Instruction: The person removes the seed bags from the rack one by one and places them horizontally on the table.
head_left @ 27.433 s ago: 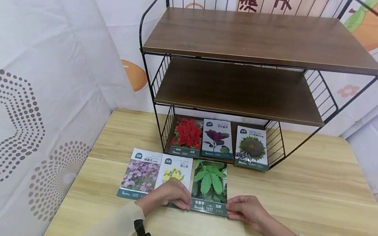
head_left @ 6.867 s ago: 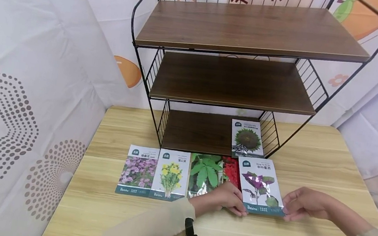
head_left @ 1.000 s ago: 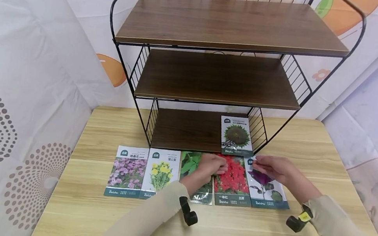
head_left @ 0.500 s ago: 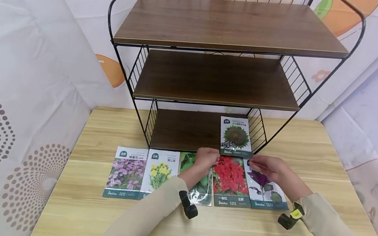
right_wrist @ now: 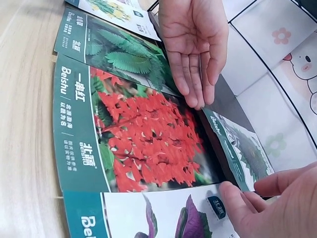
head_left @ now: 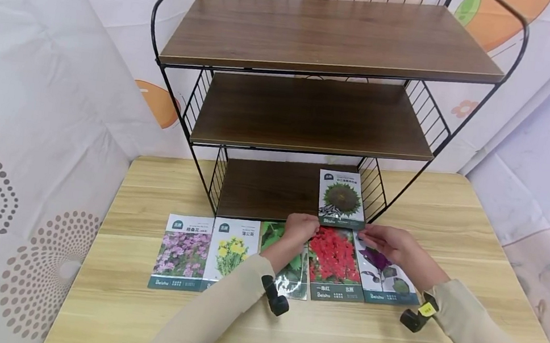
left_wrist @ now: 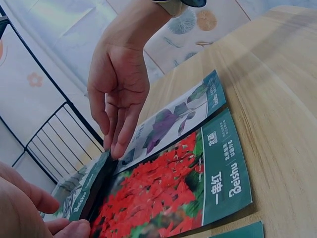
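Observation:
A seed packet with a dark green sunflower head (head_left: 342, 198) lies at the right of the bottom shelf, its lower edge at the shelf front. My left hand (head_left: 300, 229) pinches its lower left corner, and my right hand (head_left: 389, 244) pinches the lower right one. Just below, on the table, are the red flower packet (head_left: 335, 259) and the purple-leaf packet (head_left: 381, 273), whose top my right hand partly covers. The green fern-leaf packet (head_left: 297, 271) is partly hidden under my left wrist. In the right wrist view, the sunflower packet (left_wrist: 81, 191) lifts slightly at its edge.
The yellow flower packet (head_left: 233, 246) and the pink flower packet (head_left: 184, 252) continue the row leftward on the wooden table (head_left: 316, 337). A black wire rack with brown boards stands behind, its middle board (head_left: 312, 116) overhanging the bottom shelf (head_left: 270, 188).
Earlier, red and purple packets lay on the bottom shelf; now they lie in the table row. Within the last second, both hands have come to the sunflower packet's lower corners.

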### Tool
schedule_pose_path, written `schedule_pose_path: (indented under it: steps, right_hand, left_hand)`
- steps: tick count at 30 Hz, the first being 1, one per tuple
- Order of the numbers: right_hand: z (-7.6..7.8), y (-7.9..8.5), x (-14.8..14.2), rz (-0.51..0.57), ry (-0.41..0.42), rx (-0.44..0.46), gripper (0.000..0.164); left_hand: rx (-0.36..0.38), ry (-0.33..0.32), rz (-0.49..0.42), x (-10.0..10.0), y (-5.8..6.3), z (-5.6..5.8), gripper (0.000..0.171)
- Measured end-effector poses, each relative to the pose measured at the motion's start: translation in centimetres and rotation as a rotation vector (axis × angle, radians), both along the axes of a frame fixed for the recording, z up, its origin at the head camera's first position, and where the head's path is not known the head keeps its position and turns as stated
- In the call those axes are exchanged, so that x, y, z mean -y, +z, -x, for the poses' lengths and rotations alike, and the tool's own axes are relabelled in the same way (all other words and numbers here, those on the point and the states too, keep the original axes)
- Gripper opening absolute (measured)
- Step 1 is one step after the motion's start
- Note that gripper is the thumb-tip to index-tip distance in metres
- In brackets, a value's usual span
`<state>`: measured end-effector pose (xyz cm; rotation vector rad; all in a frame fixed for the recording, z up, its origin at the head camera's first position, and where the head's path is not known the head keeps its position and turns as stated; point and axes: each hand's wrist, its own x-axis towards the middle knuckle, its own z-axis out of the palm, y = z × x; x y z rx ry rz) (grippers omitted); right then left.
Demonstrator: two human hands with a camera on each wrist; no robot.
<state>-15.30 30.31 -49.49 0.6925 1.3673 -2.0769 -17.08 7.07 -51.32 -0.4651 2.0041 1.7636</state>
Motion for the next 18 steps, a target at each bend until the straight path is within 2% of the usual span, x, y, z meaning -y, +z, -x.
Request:
schedule_pose_path:
  steps: [4, 11, 18]
  right_hand:
    - [-0.23, -0.08, -0.13, 0.022, 0.006, 0.027, 0.038]
    - [-0.35, -0.52, -0.51, 0.026, 0.061, 0.026, 0.038]
    - [0.00, -0.56, -0.54, -0.017, 0.044, 0.020, 0.035]
  left_hand:
    - [0.002, 0.016, -0.019, 0.30, -0.19, -0.07, 0.037]
    - [0.064, 0.030, -0.037, 0.79, -0.36, 0.11, 0.029]
    - [0.071, 0.045, -0.055, 0.70, -0.43, 0.30, 0.027]
